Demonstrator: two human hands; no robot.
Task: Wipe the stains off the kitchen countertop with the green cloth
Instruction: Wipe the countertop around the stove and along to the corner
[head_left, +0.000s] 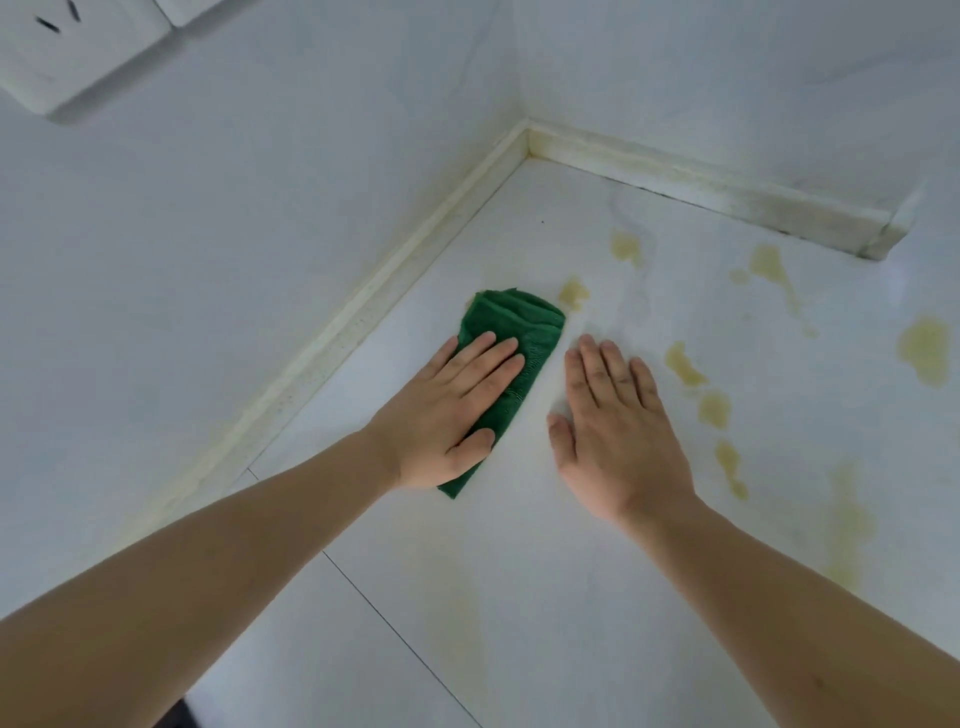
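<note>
Green cloth (519, 332), folded into a long pad, lies under the flat, straight-fingered left hand (447, 415). Right hand (618, 431) rests spread on the white countertop (571, 597) beside yellowish stains (685, 366).

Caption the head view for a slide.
Left hand presses green cloth on stained countertop; right hand rests flat beside it.

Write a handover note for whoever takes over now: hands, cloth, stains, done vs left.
Left hand: flat, fingers straight, pressing the folded green cloth onto the white marble-look countertop.
Right hand: open, palm flat on the bare counter beside the cloth, holding nothing.
Done: cannot tell what has been wiped.
Left: yellowish stains: one just past the cloth's far end, a trail right of the right hand, a large blotch far right, more near the back ledge.
</note>
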